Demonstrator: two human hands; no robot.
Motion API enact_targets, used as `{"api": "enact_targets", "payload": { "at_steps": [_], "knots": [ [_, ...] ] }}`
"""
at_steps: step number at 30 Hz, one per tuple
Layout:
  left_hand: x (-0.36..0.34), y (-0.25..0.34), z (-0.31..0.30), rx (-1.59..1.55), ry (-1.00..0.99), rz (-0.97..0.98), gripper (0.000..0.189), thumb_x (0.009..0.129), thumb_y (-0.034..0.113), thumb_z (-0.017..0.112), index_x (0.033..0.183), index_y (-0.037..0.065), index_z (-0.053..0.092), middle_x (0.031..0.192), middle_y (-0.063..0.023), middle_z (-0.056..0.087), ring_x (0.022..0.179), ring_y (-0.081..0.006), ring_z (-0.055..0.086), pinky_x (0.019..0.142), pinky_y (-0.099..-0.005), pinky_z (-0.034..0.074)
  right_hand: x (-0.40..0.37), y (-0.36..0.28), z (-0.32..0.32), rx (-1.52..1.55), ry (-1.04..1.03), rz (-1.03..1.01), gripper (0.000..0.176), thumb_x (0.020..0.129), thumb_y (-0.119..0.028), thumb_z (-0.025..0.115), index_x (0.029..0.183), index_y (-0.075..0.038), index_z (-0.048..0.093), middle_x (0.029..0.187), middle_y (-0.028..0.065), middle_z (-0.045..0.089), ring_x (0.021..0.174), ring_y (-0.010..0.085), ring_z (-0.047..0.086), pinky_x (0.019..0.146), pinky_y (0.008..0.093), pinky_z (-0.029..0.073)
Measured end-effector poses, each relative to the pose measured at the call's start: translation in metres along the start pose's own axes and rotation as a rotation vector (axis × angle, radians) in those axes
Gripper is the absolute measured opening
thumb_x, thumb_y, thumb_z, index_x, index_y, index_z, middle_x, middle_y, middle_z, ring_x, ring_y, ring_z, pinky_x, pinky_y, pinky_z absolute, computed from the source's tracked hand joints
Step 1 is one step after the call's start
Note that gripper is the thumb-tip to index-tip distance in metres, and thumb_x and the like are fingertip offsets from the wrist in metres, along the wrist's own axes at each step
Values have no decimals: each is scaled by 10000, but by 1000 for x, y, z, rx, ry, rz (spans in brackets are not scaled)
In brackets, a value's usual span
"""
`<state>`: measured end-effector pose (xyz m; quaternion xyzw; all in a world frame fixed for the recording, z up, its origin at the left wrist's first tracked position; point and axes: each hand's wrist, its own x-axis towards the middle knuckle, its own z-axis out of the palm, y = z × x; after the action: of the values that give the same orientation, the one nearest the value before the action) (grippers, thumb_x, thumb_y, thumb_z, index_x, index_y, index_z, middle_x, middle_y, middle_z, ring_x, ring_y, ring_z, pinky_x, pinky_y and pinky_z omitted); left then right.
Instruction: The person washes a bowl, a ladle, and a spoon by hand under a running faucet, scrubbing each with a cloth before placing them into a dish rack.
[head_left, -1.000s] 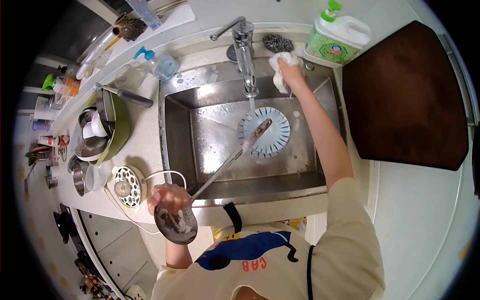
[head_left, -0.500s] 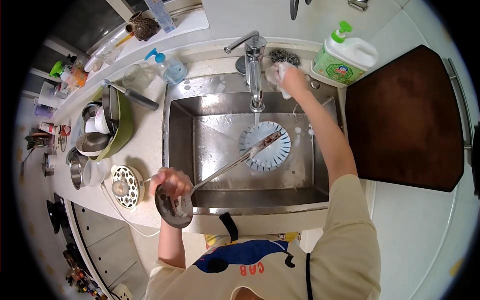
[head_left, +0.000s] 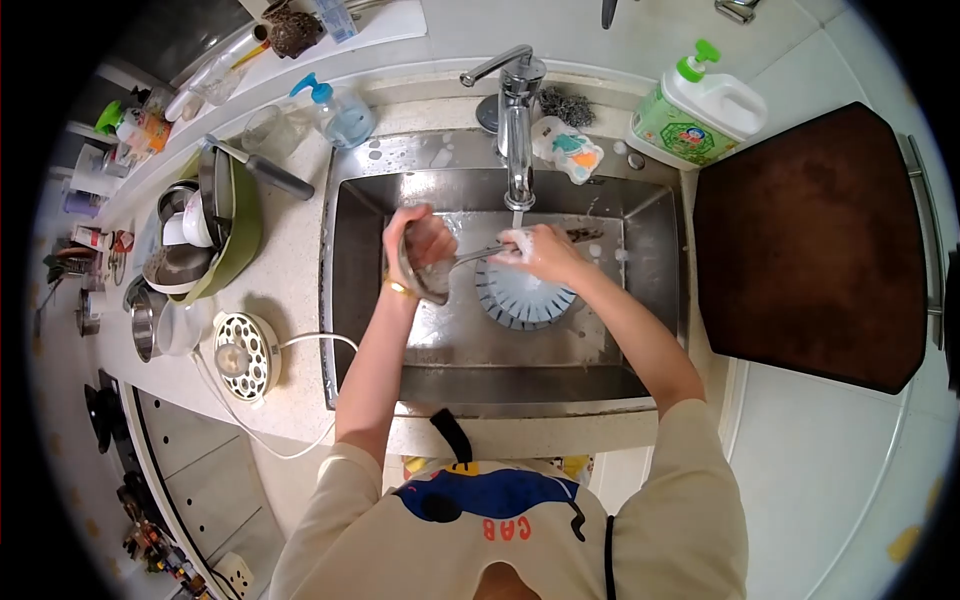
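Leans over a steel sink (head_left: 350, 300) set into the bench (head_left: 290, 300), both hands down in the basin. Grasps the bowl of a metal ladle (head_left: 435, 281) with the left hand (head_left: 420, 240), fingers curled over the rim – bowl tilted on its side, a thin bracelet at the wrist. Closes the right hand (head_left: 541, 258) round the ladle's handle about midway, foam on the knuckles, the dark handle end poking out past the fingers toward the right wall of the basin. Holds the ladle level across the middle of the sink, right beneath the tap (head_left: 517, 130), a thin stream of water falling onto the right hand. Keeps it just above a round blue-and-white plate (head_left: 520, 300) lying flat on the sink floor, whether touching or not cannot be told. Behind the tap: a sponge (head_left: 567, 151) on the sink's back rim, a steel scourer (head_left: 566, 103) just beyond it, a green-and-white soap bottle (head_left: 698, 100) near the right corner. Further right – a dark brown cutting board (head_left: 810, 240) flat on the bench. On the left side: a blue-topped spray bottle (head_left: 336, 113), a green pan (head_left: 238, 240) stacked with bowls, and a white round appliance (head_left: 245, 357) with its cord trailing along the bench edge.
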<state>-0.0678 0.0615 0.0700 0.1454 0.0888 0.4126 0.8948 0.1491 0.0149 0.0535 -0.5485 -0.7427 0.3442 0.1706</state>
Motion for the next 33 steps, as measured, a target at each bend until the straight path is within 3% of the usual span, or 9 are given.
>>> {"api": "enact_targets", "payload": {
  "at_steps": [2, 4, 6, 7, 17, 21, 24, 27, 33],
  "knots": [
    [10, -5, 3, 42, 95, 23, 331, 822, 227, 430, 521, 134, 329, 438, 28, 307, 395, -85, 309, 419, -236, 230, 5, 20, 5, -363, 35, 53, 319, 753, -416, 574, 914, -148, 635, 734, 141, 625, 718, 283, 616, 663, 389, 470],
    [17, -1, -1, -47, -244, -57, 297, 852, 248, 398, 603, 93, 443, 608, -50, 517, 562, -166, 499, 537, -267, 397, -3, 14, -2, -429, 40, 76, 298, 740, -393, 587, 870, -131, 641, 733, 127, 630, 703, 280, 617, 625, 392, 470],
    [6, -7, 5, 16, 359, -60, 268, 838, 284, 435, 857, 46, 557, 854, -127, 585, 846, -230, 576, 751, -323, 465, -15, 16, -2, -582, 36, 287, 276, 739, -374, 597, 869, -131, 617, 701, 142, 619, 689, 310, 606, 636, 393, 468],
    [3, -7, -13, -12, 273, -157, 372, 842, 294, 449, 1109, 42, 511, 1099, -144, 541, 1051, -257, 513, 916, -389, 401, -22, 18, -2, -584, 33, 290, 276, 739, -374, 597, 869, -131, 617, 701, 142, 619, 689, 310, 606, 636, 393, 468],
    [46, -106, -128, 932, 441, -89, 316, 795, 302, 609, 969, 41, 633, 870, -52, 636, 753, -184, 592, 682, -301, 457, -94, -10, -34, -875, 175, 203, 113, 758, -151, 549, 723, -74, 623, 631, 84, 595, 606, 253, 600, 565, 347, 467],
    [61, -120, -79, 1413, 419, -161, 419, 738, 400, 654, 908, 18, 638, 857, -114, 633, 678, -206, 600, 586, -318, 467, -113, -43, -48, -915, 233, 368, 141, 765, -162, 541, 733, -47, 616, 680, 97, 577, 672, 248, 591, 584, 348, 467],
    [60, -99, -31, 1254, 472, -464, 421, 744, 381, 645, 948, 13, 622, 851, -96, 632, 681, -211, 602, 590, -346, 489, -125, -24, -40, -855, 233, 397, 149, 805, -198, 541, 860, -101, 640, 742, 77, 575, 696, 260, 580, 598, 364, 455],
    [66, -110, -112, 944, 340, -465, 338, 797, 238, 591, 1058, 24, 575, 928, -71, 612, 807, -195, 594, 715, -340, 492, -127, -20, -36, -785, 167, 391, 182, 813, -193, 534, 964, -157, 629, 775, 70, 572, 724, 256, 580, 594, 367, 457],
    [37, -88, -63, 345, 321, -184, 337, 810, 23, 506, 1145, 47, 497, 984, -61, 575, 892, -170, 560, 738, -308, 472, -112, -35, -27, -633, 257, 435, 220, 826, -213, 517, 1015, -150, 612, 804, 89, 585, 719, 277, 591, 608, 373, 465]
  ]
}}
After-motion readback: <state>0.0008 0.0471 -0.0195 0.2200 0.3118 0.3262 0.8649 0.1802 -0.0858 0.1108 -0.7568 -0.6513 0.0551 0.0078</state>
